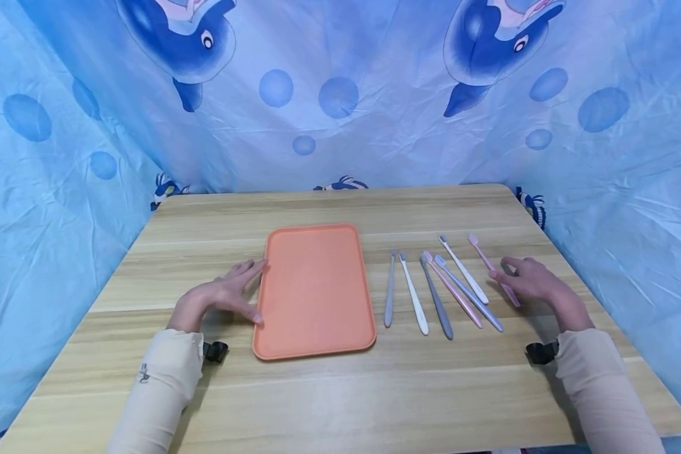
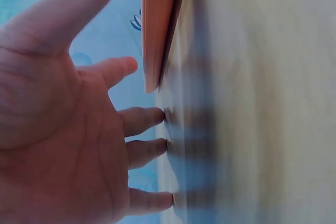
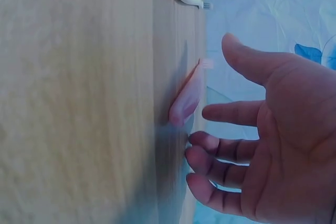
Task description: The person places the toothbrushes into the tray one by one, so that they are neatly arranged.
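An orange rectangular tray [image 1: 316, 290] lies flat on the table. At its left side is my left hand [image 1: 232, 293], fingers spread, with thumb and index finger reaching the rim; the left wrist view shows the other fingertips resting on the wood. My right hand [image 1: 528, 279] hovers at the rightmost pink toothbrush [image 1: 484, 258], fingers loosely bent and holding nothing. That toothbrush lies on the table, its handle end partly overlapped by the hand in the head view. In the right wrist view the pink handle [image 3: 186, 98] shows just beyond the fingertips.
Between tray and right hand lie several more toothbrushes: a light grey one [image 1: 389, 296], a white one [image 1: 414, 296], a dark grey one [image 1: 438, 302], another pink one [image 1: 458, 295], a blue one [image 1: 473, 299] and another white one [image 1: 465, 272]. A blue dolphin-print curtain [image 1: 340, 145] surrounds the wooden table [image 1: 318, 403].
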{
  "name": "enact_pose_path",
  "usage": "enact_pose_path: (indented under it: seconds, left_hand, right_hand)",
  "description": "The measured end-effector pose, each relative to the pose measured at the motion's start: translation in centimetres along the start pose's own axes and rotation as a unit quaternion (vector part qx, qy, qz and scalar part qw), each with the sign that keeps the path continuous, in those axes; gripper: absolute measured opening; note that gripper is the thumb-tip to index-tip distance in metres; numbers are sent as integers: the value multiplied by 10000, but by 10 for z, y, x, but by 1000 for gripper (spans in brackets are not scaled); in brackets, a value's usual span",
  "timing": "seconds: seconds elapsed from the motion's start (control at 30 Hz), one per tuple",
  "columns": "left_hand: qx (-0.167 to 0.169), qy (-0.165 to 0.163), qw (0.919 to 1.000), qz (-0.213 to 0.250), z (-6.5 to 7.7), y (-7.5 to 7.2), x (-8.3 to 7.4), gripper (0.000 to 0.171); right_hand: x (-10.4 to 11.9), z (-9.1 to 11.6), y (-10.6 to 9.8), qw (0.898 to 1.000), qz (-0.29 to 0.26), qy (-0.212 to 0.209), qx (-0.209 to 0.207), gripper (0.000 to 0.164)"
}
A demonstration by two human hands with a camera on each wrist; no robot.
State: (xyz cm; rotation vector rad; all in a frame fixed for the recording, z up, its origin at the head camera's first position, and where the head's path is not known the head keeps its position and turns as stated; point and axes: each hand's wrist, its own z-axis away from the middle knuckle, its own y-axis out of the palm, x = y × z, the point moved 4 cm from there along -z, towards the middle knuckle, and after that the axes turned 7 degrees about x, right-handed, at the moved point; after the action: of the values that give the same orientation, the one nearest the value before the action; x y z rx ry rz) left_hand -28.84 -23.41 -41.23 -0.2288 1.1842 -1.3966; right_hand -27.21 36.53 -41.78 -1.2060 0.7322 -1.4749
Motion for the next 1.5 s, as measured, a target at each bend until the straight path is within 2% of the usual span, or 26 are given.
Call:
enact_pose_path:
  seconds: [0.17, 0.4, 0.67, 0.9, 1.1, 1.33, 1.5]
  left_hand:
    - [119, 47, 9999, 64, 2, -3, 2, 135]
    - [244, 22, 9997, 67, 0, -7, 3, 138]
    - [262, -17, 9996, 51, -2, -8, 2, 137]
    - [326, -100, 9994, 51, -3, -8, 1, 139]
    - [404, -271, 9988, 54, -2, -11, -4, 142]
    - [486, -589, 9971, -12, -4, -11, -5, 144]
    - [546, -732, 9958, -60, -7, -12, -4, 145]
  right_hand:
    - [1, -1, 1, 9994, -292, -18, 204, 77]
    - [2, 4, 1, 9987, -417, -46, 302, 74]
    - [-1, 8, 2, 9964, -529, 193, 641, 77]
    - [-2, 4, 6, 9927, -826, 327, 813, 72]
    - [-3, 3, 5, 9965, -558, 273, 559, 66]
    - [-5, 2, 8, 9949, -245, 509, 838, 70]
    - [-5, 3, 8, 9947, -11, 513, 896, 75]
